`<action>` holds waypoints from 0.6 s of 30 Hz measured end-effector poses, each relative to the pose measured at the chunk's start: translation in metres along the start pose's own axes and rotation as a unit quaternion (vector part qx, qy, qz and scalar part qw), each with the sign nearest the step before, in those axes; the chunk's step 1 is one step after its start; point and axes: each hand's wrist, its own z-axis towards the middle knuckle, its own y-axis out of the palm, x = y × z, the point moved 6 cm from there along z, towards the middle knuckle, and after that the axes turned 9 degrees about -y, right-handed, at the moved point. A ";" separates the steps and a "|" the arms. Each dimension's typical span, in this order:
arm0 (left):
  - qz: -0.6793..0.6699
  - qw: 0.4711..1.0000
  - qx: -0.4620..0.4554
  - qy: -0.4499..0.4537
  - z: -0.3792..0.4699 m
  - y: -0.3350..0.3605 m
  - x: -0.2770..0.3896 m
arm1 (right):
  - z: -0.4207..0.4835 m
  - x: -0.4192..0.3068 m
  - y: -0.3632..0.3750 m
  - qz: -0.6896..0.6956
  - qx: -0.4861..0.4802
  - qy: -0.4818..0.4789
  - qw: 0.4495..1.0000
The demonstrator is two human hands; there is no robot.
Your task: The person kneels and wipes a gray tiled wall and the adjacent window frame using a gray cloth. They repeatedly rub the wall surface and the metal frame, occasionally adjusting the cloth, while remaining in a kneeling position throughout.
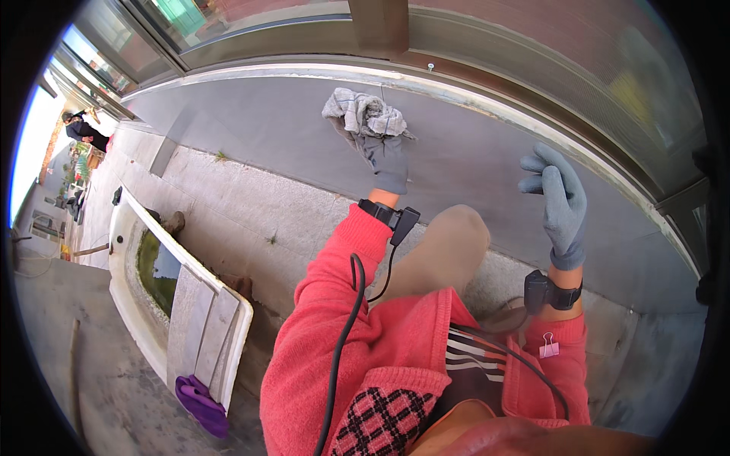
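My left hand (386,161), in a grey glove, is pressed on a crumpled light grey checked cloth (368,114). The cloth lies on a smooth grey ledge (274,125) beneath the glass-and-metal frontage, and it partly hides my fingers. To the right, my right hand (556,196), also gloved in grey, is raised over the ledge with its fingers loosely bent and nothing between them. Each wrist carries a black strap with a small device; a black cable runs along my left sleeve. My bent knee is between my arms, close to the ledge.
A metal window frame (274,48) borders the ledge, with a small screw (430,67) on its sill. At left stands an old white bathtub (128,290) holding greenish water, with boards across it and a purple cloth (199,404) on its rim. A person (85,131) is far off.
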 end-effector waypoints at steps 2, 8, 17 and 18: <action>0.055 0.998 0.036 -0.012 0.012 -0.018 -0.009 | -0.020 0.004 -0.027 -0.033 0.031 0.005 0.999; -0.055 0.967 0.157 -0.192 0.067 -0.095 -0.061 | -0.079 0.017 -0.124 -0.065 0.190 0.060 0.978; -0.147 0.863 0.219 -0.430 0.015 -0.098 -0.130 | -0.110 0.043 -0.165 0.019 0.283 0.054 0.957; -0.165 0.855 0.197 -0.451 0.008 -0.093 -0.129 | -0.111 0.044 -0.166 0.026 0.277 0.054 0.959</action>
